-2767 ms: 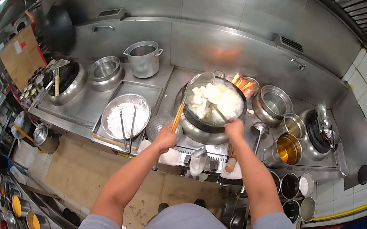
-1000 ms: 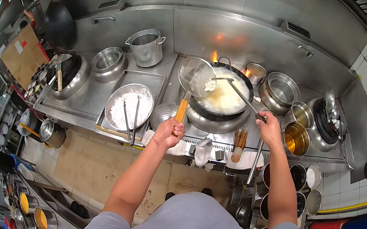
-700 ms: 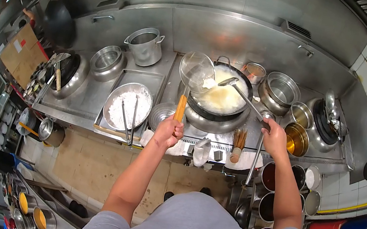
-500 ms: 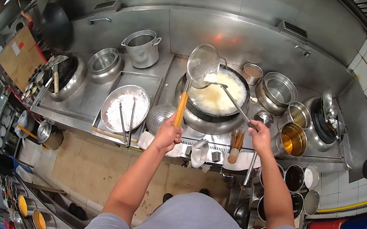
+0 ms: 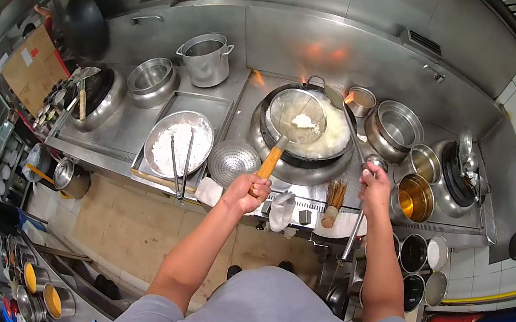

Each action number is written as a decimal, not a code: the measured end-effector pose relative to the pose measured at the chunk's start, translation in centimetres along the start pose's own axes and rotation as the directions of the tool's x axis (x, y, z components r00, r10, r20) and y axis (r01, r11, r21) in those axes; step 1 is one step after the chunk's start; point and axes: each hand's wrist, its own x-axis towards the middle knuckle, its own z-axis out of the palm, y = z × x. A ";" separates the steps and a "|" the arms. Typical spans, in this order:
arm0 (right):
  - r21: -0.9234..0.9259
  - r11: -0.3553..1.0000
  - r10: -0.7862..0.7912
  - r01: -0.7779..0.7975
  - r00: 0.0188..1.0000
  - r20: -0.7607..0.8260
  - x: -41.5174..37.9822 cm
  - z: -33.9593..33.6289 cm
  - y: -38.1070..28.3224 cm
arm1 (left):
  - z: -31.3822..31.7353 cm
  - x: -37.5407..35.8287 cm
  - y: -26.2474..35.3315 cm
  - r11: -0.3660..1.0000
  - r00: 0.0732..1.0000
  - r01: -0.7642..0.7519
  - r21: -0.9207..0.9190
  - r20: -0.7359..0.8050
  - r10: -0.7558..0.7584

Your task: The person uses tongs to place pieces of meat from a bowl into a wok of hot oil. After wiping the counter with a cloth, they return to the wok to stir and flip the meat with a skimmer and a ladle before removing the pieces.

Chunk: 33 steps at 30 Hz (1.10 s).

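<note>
My left hand [image 5: 248,192] is wrapped round the wooden handle of a mesh strainer [image 5: 284,112]. The strainer lies over the left part of a wok [image 5: 328,147] of pale, foamy liquid, with a white lump [image 5: 304,121] in its mesh. My right hand [image 5: 375,183] grips the long handle of a metal spatula [image 5: 335,97], whose blade is at the wok's far right edge. Small flames show behind the wok and by its right rim.
Left of the wok are a bowl of white powder [image 5: 204,134] with tongs, a perforated ladle [image 5: 232,174] and a tall pot [image 5: 206,69]. To the right stand steel pots [image 5: 396,131], a pot of amber liquid [image 5: 414,199] and a brush [image 5: 333,205].
The strainer has come down flat over the wok and moved right. The spatula blade has moved from the wok's middle to its far right edge. Flames now show behind the wok.
</note>
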 end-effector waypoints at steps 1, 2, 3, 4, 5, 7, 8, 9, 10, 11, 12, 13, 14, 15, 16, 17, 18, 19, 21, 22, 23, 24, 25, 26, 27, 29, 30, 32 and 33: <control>0.003 1.000 0.023 -0.023 1.000 -0.011 -0.1 -0.5 0.0 | 0.0 0.0 0.0 1.000 1.000 -0.005 0.009 -0.004 0.005; 0.005 0.999 0.037 -0.037 0.999 -0.007 0.1 -1.0 0.3 | 0.1 0.1 -0.1 1.000 1.000 -0.002 0.010 -0.004 0.002; 0.005 0.999 0.036 -0.036 0.999 -0.009 -0.4 -1.1 0.4 | 0.4 0.2 -0.1 0.997 0.999 -0.042 0.062 -0.006 0.042; -0.027 0.999 0.030 -0.030 1.000 -0.009 -1.0 -1.1 0.4 | 0.6 0.3 -0.1 0.990 0.997 -0.082 0.114 -0.004 0.083; -0.060 0.998 0.024 -0.024 1.000 -0.007 -1.6 -1.1 0.4 | 0.9 0.3 -0.2 0.990 0.997 -0.082 0.113 -0.002 0.083; -0.134 0.991 0.011 -0.008 1.000 0.017 -3.1 -0.9 -0.2 | 1.5 0.2 -0.2 0.984 0.993 -0.112 0.137 -0.022 0.116; -0.206 0.979 0.000 0.008 0.999 0.040 -3.6 -0.7 -0.2 | 1.5 0.3 0.0 0.984 0.993 -0.112 0.137 -0.022 0.116; -0.205 0.979 -0.001 0.009 0.999 0.039 -3.5 -0.7 0.4 | 1.4 0.4 0.2 0.985 0.993 -0.110 0.137 -0.018 0.113; -0.265 0.959 -0.088 0.098 0.995 0.050 -3.1 -0.6 1.3 | 1.5 0.5 0.3 0.985 0.994 -0.106 0.137 -0.014 0.109; -0.324 0.928 -0.172 0.184 0.983 0.067 -2.7 -0.6 2.1 | 1.6 0.5 0.4 0.985 0.994 -0.104 0.138 -0.013 0.107; -0.327 0.924 -0.185 0.197 0.980 0.069 -2.5 -0.3 2.2 | 1.7 0.4 0.4 0.983 0.994 -0.105 0.149 -0.012 0.107; -0.327 0.924 -0.186 0.198 0.980 0.067 -2.0 -0.1 2.3 | 1.8 0.3 0.5 0.981 0.994 -0.106 0.161 -0.009 0.109; -0.337 0.917 -0.203 0.214 0.977 0.067 -1.3 0.2 2.4 | 1.9 0.2 0.6 0.981 0.994 -0.105 0.163 -0.008 0.108; -0.346 0.910 -0.220 0.229 0.973 0.066 -0.7 0.5 2.3 | 1.8 0.2 0.6 0.977 0.994 -0.106 0.185 0.026 0.103; -0.346 0.910 -0.220 0.227 0.974 0.062 -0.4 1.0 1.9 | 1.8 0.1 0.5 0.973 0.994 -0.105 0.208 0.058 0.095; -0.276 0.956 -0.093 0.101 0.995 0.043 0.0 1.6 1.5 | 1.8 0.0 0.4 0.973 0.994 -0.100 0.210 0.057 0.090; -0.203 0.979 0.035 -0.027 0.999 0.036 0.4 1.9 1.2 | 1.9 -0.2 0.4 0.971 0.994 -0.103 0.217 0.064 0.091; -0.202 0.979 0.036 -0.028 0.999 0.035 0.9 1.8 1.6 | 2.0 -0.3 0.4 0.969 0.993 -0.107 0.224 0.070 0.094; 0.315 0.891 0.294 -0.327 0.944 0.150 2.1 1.7 2.6 | 1.9 -0.2 0.3 0.977 0.994 -0.097 0.189 0.062 0.087; 0.369 0.853 0.320 -0.368 0.929 0.186 2.3 1.6 2.9 | 1.8 -0.2 0.3 0.984 0.995 -0.091 0.154 0.057 0.083; 0.365 0.854 0.321 -0.372 0.927 0.192 2.3 1.4 3.3 | 1.7 0.0 0.5 0.984 0.994 -0.097 0.150 0.056 0.090; 0.399 0.821 0.327 -0.408 0.909 0.258 1.8 1.3 3.4 | 1.5 0.5 0.7 0.991 0.997 -0.070 0.115 0.038 0.066; 0.429 0.786 0.328 -0.445 0.889 0.320 1.4 1.2 3.4 | 1.3 0.9 0.9 0.996 0.999 -0.042 0.079 0.023 0.040; 0.415 0.798 0.309 -0.438 0.887 0.343 1.0 1.0 3.4 | 1.0 1.3 1.0 0.996 0.999 -0.040 0.074 0.017 0.039; 0.415 0.798 0.309 -0.437 0.887 0.342 0.0 1.2 2.7 | 0.8 1.5 1.3 0.997 0.999 -0.039 0.074 0.018 0.038; 0.297 0.870 0.298 -0.394 0.899 0.322 -1.8 1.6 1.1 | 0.9 1.8 2.0 0.999 0.999 0.035 -0.017 -0.010 -0.035; 0.303 0.870 0.293 -0.390 0.901 0.319 -2.4 1.5 0.7 | 1.2 1.8 2.3 0.999 0.999 0.038 -0.010 -0.008 -0.038; 0.077 0.941 0.304 -0.331 0.921 0.244 -3.7 1.1 0.3 | 1.5 1.6 2.6 1.000 0.999 0.015 0.017 -0.030 -0.015; 0.080 0.941 0.302 -0.329 0.923 0.240 -4.5 1.0 0.2 | 1.1 1.8 2.7 1.000 0.999 0.020 0.020 -0.029 -0.019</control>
